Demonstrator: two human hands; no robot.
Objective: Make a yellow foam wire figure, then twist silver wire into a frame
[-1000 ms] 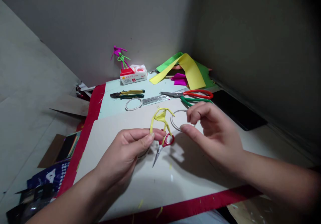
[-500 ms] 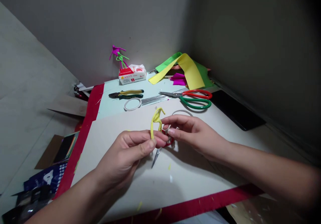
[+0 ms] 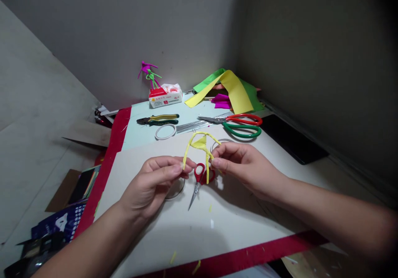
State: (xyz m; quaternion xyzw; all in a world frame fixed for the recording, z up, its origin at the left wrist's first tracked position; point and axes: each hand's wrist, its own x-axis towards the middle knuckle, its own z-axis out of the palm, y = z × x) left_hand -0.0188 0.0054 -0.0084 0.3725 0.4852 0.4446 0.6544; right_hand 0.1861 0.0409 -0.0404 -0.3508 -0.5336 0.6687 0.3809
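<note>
Between my hands hangs a yellow paper-wrapped wire figure (image 3: 199, 142) with thin limbs and a flat triangular body. My left hand (image 3: 155, 182) pinches the end of one arm of it between thumb and fingers. A leg of the figure is pinched in my right hand (image 3: 238, 159), whose fingertips partly hide it. Small red-handled scissors (image 3: 198, 182) lie on the table just below the figure, blades toward me. Part of a wire ring (image 3: 175, 191) shows beside my left hand.
Behind lie pliers (image 3: 158, 120), a white ring (image 3: 166, 132), metal wires (image 3: 197, 123) and large red-and-green-handled scissors (image 3: 242, 125). Farther back are a small box (image 3: 165, 97), magenta and green figures (image 3: 150, 74) and coloured paper strips (image 3: 234, 89). A black phone-like slab (image 3: 294, 139) lies right.
My hands have moved apart, and the yellow figure is spread out between them. My right hand now grips one leg. More of the small scissors shows.
</note>
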